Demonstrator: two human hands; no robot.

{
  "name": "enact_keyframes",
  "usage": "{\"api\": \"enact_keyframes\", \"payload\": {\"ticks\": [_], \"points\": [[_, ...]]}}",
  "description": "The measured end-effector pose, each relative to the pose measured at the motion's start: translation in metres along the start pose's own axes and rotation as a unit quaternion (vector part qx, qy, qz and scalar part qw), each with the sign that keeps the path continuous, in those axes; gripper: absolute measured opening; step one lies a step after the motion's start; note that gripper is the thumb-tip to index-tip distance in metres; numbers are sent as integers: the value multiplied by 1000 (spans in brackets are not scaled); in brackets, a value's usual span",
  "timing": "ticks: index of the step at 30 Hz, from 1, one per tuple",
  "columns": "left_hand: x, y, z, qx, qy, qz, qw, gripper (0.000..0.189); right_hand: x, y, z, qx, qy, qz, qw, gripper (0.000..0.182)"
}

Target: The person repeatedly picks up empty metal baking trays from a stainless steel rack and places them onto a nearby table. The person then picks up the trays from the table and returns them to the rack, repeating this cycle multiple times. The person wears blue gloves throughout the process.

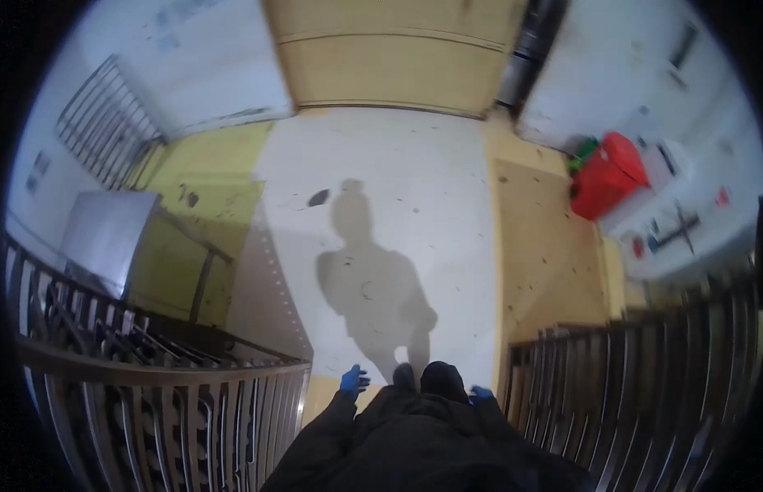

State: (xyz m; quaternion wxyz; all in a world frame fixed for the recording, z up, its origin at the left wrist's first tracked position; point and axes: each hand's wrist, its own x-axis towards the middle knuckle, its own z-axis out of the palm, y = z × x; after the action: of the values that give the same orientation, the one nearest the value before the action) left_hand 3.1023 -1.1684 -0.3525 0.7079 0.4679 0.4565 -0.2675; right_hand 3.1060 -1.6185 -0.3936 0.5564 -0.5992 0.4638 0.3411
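My left hand (pixel 355 381), in a blue glove, hangs beside my dark-clothed body with its fingers apart and nothing in it. Near it ends the handrail of a metal rack or railing (pixel 172 376), with a gap between. On the other side, my right hand (pixel 481 394), also blue-gloved, shows only in part next to my leg; its fingers are too small and blurred to read. A second row of upright metal bars (pixel 578 381) stands to its right. Below me, my dark shoe (pixel 442 375) is on the pale floor (pixel 430 246).
Ahead is a closed tan door or panel (pixel 394 74). A red bin (pixel 612 175) stands by the right wall, with a green object (pixel 583 152) behind it. At left are a metal grille (pixel 111 123) and a grey panel (pixel 108 234). Leaf-like debris (pixel 319 198) lies on the floor.
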Motion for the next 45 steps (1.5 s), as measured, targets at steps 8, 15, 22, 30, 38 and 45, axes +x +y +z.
{"api": "enact_keyframes", "payload": {"ticks": [8,15,22,30,38,45], "points": [[86,222,71,14,58,169,984,47,61,-168,11,-54,-54,46,996,13],[111,276,35,206,181,93,957,21,173,-433,114,-194,-114,67,972,16],[162,341,4,-141,281,236,919,25,309,-817,345,-255,-244,-128,927,22],[252,323,-64,224,228,75,945,37,168,-879,768,-282,-329,-177,884,28],[266,493,-234,-603,301,122,728,34,119,-792,871,-577,-255,-41,775,34],[78,725,-494,-199,836,157,486,62,111,-835,1003,-590,-166,-27,789,48]]}}
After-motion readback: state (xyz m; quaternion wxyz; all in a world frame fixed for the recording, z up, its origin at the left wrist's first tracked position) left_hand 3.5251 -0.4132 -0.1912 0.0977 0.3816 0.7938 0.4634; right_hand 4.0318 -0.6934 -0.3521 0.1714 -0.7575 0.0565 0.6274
